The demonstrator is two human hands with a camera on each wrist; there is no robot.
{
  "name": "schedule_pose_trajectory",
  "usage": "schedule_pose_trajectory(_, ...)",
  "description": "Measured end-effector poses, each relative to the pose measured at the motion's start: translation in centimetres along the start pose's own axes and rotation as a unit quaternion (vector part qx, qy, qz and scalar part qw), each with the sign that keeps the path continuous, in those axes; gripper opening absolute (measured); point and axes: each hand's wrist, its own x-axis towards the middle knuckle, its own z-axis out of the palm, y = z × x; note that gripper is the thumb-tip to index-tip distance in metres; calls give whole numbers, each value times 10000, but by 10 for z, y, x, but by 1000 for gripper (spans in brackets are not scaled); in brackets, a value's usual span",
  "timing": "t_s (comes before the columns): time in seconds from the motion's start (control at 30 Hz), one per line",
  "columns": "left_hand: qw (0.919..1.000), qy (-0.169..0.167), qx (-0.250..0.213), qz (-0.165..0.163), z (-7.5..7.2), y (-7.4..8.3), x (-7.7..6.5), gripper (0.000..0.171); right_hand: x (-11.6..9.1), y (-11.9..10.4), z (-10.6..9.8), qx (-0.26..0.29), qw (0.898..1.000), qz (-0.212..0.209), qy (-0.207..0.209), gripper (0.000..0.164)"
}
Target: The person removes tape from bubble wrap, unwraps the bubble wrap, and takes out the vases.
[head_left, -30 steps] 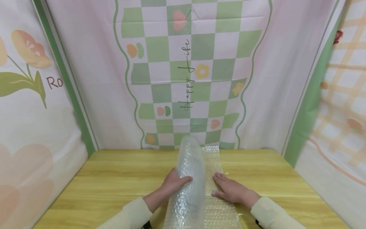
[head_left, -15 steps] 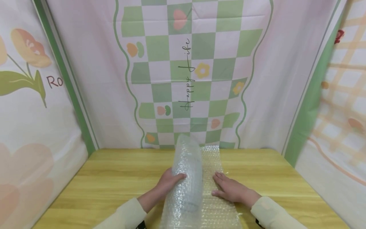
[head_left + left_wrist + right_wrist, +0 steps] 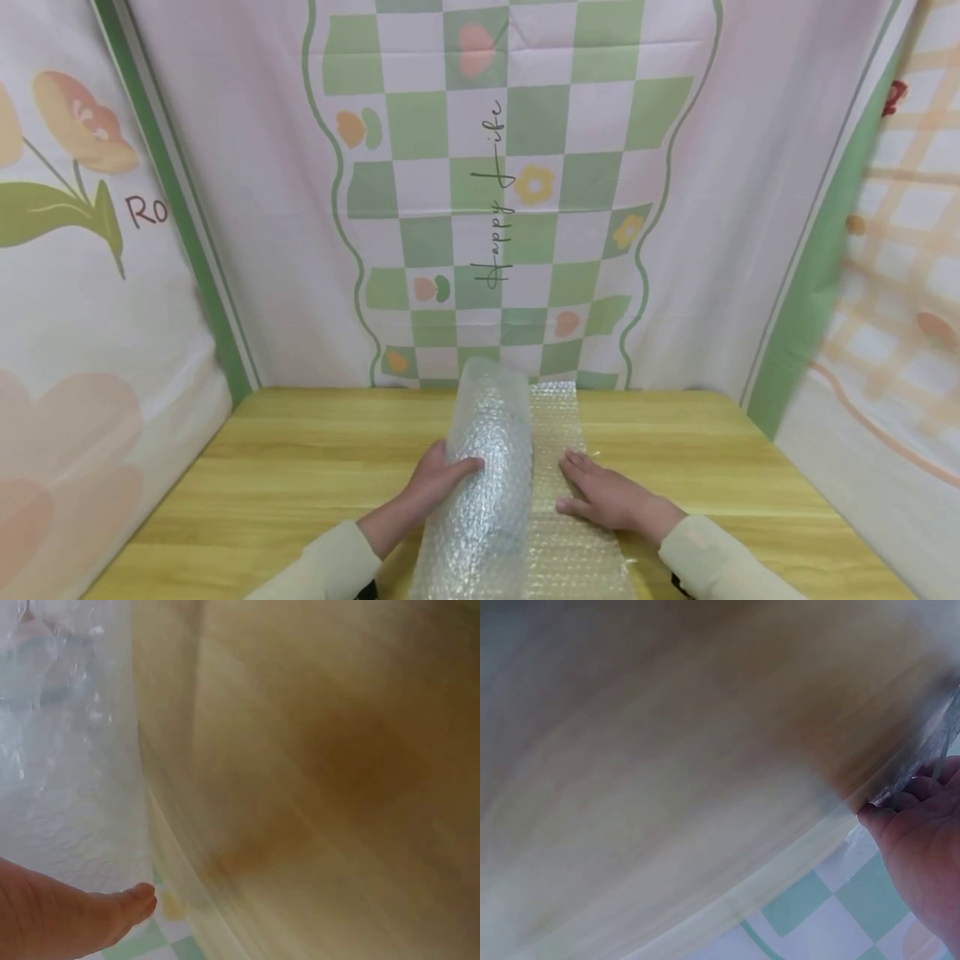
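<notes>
Left hand point(image 3: 435, 485) grips raised bubble wrap point(image 3: 487, 508); right hand point(image 3: 611, 496) rests straight-fingered on it. The wrap partly hides checked cloth point(image 3: 483, 196) behind the table point(image 3: 300, 458).

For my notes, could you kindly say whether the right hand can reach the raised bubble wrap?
Probably yes: the right hand touches the flat sheet beside the raised bubble wrap; nothing visible blocks it.

Wood-grain table point(image 3: 262, 458); green-checked backdrop point(image 3: 480, 233) behind; floral cloth point(image 3: 82, 317) left, orange-checked cloth point(image 3: 911, 208) right.
</notes>
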Motion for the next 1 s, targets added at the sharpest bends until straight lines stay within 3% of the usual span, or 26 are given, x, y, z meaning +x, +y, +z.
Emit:
schedule_pose_trajectory(0.2,9974,407,595,22,2,1,-2,86,-1,-1,0,69,10000,22,-25,83)
schedule_pose_trajectory(0.33,9941,592,847,316,4,3,-3,97,-1,0,1,73,10000,38,-1,83)
schedule_pose_trajectory(0.5,9888,550,1045,908,5,7,-4,88,0,-1,0,66,10000,2,34,82)
schedule_pose_trajectory(0.77,9765,304,1495,1524,8,13,-4,73,0,-2,0,64,10000,4,42,82)
schedule_pose_trajectory(1.0,9756,171,1525,1573,9,15,-3,68,0,-1,0,38,10000,16,40,82)
